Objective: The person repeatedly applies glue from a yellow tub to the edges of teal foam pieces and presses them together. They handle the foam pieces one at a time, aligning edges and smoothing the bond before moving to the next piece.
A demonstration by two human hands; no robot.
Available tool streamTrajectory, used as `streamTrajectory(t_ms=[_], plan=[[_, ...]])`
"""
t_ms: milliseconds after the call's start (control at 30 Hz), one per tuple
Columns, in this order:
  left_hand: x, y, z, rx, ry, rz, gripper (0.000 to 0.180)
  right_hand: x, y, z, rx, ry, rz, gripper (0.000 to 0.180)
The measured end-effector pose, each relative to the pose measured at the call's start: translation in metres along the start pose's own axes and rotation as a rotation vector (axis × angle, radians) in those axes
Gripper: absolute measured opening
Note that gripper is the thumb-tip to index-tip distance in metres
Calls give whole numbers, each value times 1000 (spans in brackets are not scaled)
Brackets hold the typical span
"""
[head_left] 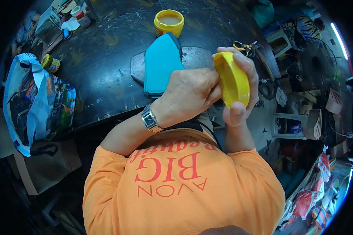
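My right hand (239,84) grips a round yellow plastic lid (232,80), held on edge in front of my chest with its hollow side facing left. My left hand (188,94), with a metal wristwatch (150,119) on the wrist, reaches across and its fingertips press into the lid's inside; what they hold, if anything, is hidden. Beyond the hands, an open yellow jar (168,21) with pale paste stands on the dark worktable (102,70). A stack of teal sheets (159,64) lies on a grey slab just behind my left hand.
A blue and white plastic bag (31,98) hangs at the table's left edge beside a small yellow-lidded jar (50,63). Metal tins and small containers (51,23) crowd the far left corner. Yellow-handled pliers (243,47) lie at the right. Stools, boxes and bags fill the floor to the right.
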State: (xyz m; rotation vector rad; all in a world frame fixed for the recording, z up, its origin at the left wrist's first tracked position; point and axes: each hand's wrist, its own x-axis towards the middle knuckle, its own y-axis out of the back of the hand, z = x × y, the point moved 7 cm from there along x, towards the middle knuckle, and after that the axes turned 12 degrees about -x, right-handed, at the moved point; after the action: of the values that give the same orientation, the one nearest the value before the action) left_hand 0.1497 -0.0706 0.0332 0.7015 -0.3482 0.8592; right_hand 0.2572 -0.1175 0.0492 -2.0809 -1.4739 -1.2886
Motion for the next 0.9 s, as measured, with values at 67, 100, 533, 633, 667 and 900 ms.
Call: streamTrajectory(t_ms=[67, 100, 533, 633, 667, 900], plan=[[1, -7, 5, 4, -59, 24, 16, -7, 9, 7, 22, -136, 36, 84], [1, -10, 5, -12, -69, 14, 15, -11, 13, 11, 37, -204, 53, 88], [-22, -53, 16, -257, -119, -174, 4, 1, 103, 93, 349, -531, 406, 65], [-23, -82, -4, -210, -80, -277, 12, -10, 98, 101, 553, -649, 380, 69], [-24, -93, -8, -204, -78, -329, 19, -15, 94, 102, 545, -673, 375, 70], [-33, -137, -17, -268, 122, -613, 34, -26, 93, 95, 359, -672, 266, 76]])
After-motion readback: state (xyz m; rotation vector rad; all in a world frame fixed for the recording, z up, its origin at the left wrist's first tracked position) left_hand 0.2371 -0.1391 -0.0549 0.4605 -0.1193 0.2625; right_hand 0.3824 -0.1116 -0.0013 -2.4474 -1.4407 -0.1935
